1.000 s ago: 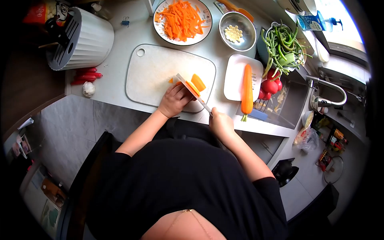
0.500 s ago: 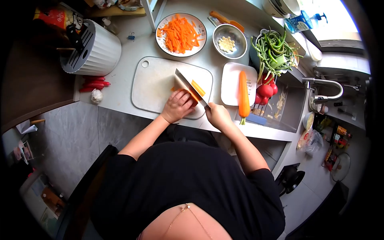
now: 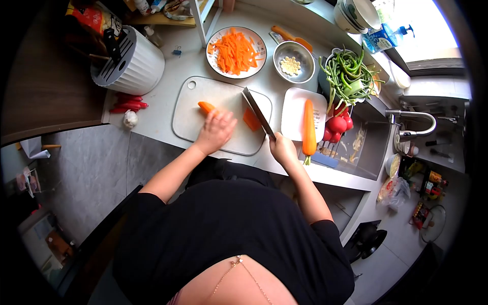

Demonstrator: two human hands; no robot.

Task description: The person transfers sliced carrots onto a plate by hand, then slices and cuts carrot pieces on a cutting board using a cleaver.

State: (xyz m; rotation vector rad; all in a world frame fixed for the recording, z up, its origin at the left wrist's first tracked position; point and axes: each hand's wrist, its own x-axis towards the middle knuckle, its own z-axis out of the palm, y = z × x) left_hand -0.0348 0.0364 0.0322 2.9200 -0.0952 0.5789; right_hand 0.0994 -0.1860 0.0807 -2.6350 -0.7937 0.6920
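Right hand (image 3: 282,148) closed around kitchen knife (image 3: 260,113), blade beside carrot chunk (image 3: 250,120) on cutting board (image 3: 189,122). Left hand (image 3: 216,133) blurred at carrot piece (image 3: 205,106) there; closure and hold undeterminable. Hazard: an unsteadied chunk could roll, deflecting the blade.

window (image 3: 432,31) blown out — upper right | counter (image 3: 156,113) bright | hands (image 3: 217,132): left blurred | fisheye curve — black corners

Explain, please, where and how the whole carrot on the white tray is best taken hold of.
Grip the whole carrot by its thick stem end, probably from the near side: that end juts past the white tray, while red round vegetables lie close on the right.
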